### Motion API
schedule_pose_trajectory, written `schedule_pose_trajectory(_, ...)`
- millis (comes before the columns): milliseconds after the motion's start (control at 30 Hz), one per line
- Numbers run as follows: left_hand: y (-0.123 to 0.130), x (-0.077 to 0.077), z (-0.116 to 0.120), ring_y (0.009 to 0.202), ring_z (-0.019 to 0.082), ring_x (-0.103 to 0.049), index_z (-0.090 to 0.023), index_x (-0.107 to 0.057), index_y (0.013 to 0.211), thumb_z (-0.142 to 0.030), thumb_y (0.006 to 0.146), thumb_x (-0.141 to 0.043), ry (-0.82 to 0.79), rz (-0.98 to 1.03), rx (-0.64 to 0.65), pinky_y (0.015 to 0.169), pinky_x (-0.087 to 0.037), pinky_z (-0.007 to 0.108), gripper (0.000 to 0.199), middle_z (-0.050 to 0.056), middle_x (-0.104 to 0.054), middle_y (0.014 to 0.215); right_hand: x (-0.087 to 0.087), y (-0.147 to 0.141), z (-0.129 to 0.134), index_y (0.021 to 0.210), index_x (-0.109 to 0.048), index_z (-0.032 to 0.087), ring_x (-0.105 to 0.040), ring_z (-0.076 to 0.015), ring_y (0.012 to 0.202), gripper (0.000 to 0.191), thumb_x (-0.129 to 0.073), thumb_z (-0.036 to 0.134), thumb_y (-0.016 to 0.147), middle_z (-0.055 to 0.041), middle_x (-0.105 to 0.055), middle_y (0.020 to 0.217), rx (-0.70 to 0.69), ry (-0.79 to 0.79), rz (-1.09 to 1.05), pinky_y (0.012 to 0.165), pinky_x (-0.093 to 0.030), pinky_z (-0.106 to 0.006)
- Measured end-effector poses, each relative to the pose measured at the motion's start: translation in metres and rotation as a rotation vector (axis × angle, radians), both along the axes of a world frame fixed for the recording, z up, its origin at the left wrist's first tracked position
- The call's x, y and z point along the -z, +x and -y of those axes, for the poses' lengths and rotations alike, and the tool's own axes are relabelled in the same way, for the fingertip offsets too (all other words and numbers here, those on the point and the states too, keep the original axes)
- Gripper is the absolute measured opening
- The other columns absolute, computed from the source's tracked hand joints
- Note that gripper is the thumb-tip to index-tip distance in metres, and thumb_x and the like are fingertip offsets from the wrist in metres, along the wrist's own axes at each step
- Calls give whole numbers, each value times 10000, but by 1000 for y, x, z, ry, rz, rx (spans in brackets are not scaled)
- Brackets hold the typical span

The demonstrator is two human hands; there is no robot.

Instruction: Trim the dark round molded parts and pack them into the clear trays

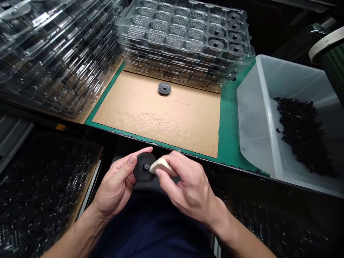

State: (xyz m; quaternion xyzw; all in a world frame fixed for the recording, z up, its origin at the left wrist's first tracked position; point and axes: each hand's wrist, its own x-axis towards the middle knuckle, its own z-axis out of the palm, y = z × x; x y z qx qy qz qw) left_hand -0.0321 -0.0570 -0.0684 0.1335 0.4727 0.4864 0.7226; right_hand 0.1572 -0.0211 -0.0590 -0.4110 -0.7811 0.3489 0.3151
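My left hand (116, 184) holds a round black disc (140, 172) by its edge, thumb on the near face and fingers behind. A small raised hub with a light ring sits at the disc's middle. In my right hand (188, 182) is a cream-coloured block (163, 167), pinched between thumb and fingers, its tip beside the hub. Whether the tip touches the disc cannot be made out. Both hands are in front of the table's front edge. A second black disc (164, 88) lies flat on the cardboard sheet (188, 125).
Stacked clear trays (177, 30) stand at the back, several pockets holding black discs. More clear trays (59, 53) rise at the left. A translucent bin (252, 114) with small black pieces (303, 132) sits right on the green table (228, 125). Disc-filled trays (40, 190) are lower left.
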Motion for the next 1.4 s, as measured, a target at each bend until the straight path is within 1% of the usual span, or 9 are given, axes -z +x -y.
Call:
schedule_pose_trajectory(100, -2, 0, -1, 951, 194, -771, -186, -799, 1224, -469, 896, -808, 0, 16, 25, 842, -622, 197, 433, 106, -819, 1074, -1, 0, -1, 894, -625, 165, -483, -143, 707, 154, -546, 181, 1026, -10, -541, 798, 65, 76, 26, 685, -382, -311)
schedule_pose_trajectory(233, -3, 1, -2, 896, 183, -768, -202, -795, 1236, -465, 909, -796, 1, 40, 17, 806, -636, 210, 420, 89, -823, 1048, -2, 0, -1, 865, -590, 185, -453, -129, 654, 141, -562, 182, 1004, 12, -505, 762, -28, -47, 2, 637, -366, -300)
schedule_pose_trajectory(367, -4, 0, -5, 861, 210, -764, -189, -802, 1218, -485, 899, -800, 9, 34, 68, 760, -661, 268, 435, 111, -817, 1055, -1, 0, 0, 879, -596, 183, -490, -148, 710, 161, -530, 178, 1026, -12, -546, 800, 68, 83, 36, 683, -377, -314)
schedule_pose_trajectory(500, -6, 0, -6, 851, 176, -751, -196, -802, 1220, -476, 908, -795, 8, 6, 7, 779, -642, 222, 419, 87, -817, 994, -1, 0, -1, 845, -590, 188, -465, -139, 648, 164, -545, 183, 1002, 3, -518, 756, 2, -55, 15, 628, -368, -311)
schedule_pose_trajectory(700, -6, 3, -7, 814, 200, -725, -175, -795, 1233, -494, 957, -720, 8, 89, 168, 704, -661, 296, 428, 143, -802, 1079, 5, 0, -8, 1091, -655, 158, -600, -189, 861, 122, -553, 133, 1028, -72, -676, 986, -5, 206, -5, 778, -470, -324)
schedule_pose_trajectory(867, -5, 3, -7, 897, 189, -753, -226, -797, 1231, -415, 907, -806, 29, -1, -33, 814, -635, 236, 375, 90, -811, 1060, 6, -3, 2, 869, -603, 190, -508, -146, 651, 145, -552, 184, 1004, -5, -567, 763, 48, -68, -15, 628, -416, -304)
schedule_pose_trajectory(1067, -6, 8, -4, 817, 232, -732, -145, -822, 1157, -489, 969, -701, 42, 49, 243, 664, -625, 285, 410, 158, -793, 1005, 4, -2, -8, 1125, -664, 170, -633, -215, 896, 152, -528, 179, 1058, -95, -697, 1023, -101, 222, 29, 805, -498, -360)
schedule_pose_trajectory(1267, -6, 8, -7, 976, 193, -751, -245, -790, 1251, -437, 897, -817, 60, -55, -34, 876, -604, 223, 404, 87, -808, 1091, 11, -5, 0, 865, -583, 194, -497, -151, 671, 182, -520, 216, 1034, -15, -569, 779, 78, -8, 30, 629, -411, -318)
schedule_pose_trajectory(1400, -10, 11, -7, 886, 216, -729, -169, -800, 1227, -474, 937, -757, 54, -26, 242, 761, -615, 270, 423, 151, -791, 1096, 12, -2, -3, 992, -651, 164, -569, -190, 802, 156, -510, 178, 1057, -68, -655, 908, -17, 131, 67, 740, -458, -351)
